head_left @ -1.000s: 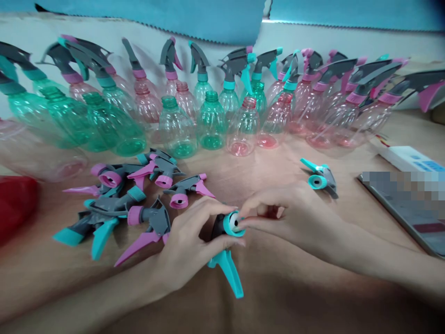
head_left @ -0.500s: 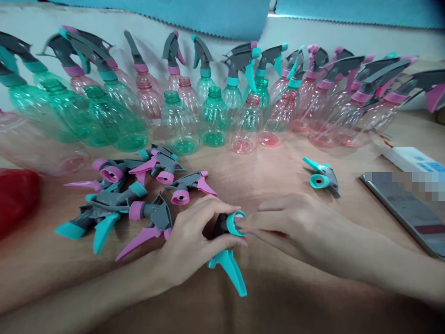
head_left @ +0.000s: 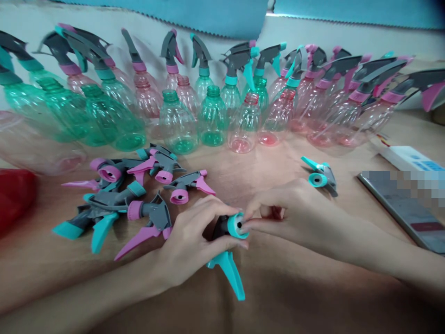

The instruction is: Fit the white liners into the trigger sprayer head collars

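My left hand (head_left: 189, 246) is closed around a grey and turquoise trigger spray head (head_left: 232, 273), its turquoise collar turned to the right and its lever hanging down. A whitish ring with a dark hole shows inside the collar. My right hand (head_left: 295, 215) has thumb and index finger drawn together in a pinch at the collar's open rim; whatever lies between the tips is hidden. On the left lies a pile of loose spray heads (head_left: 156, 215) with pink or turquoise collars. One more turquoise spray head (head_left: 318, 179) rests alone beyond my right hand.
Clear green bottles (head_left: 213, 116) and pink bottles (head_left: 245, 123) stand in rows along the back, many topped with spray heads. A large pale bottle (head_left: 38, 144) lies at left beside a red object (head_left: 15, 199). A phone (head_left: 399, 204) and a white box (head_left: 413, 157) are at right.
My right fingers have drawn back from inside the collar to its rim, uncovering the whitish ring and hole. My left hand keeps its hold on the spray head.
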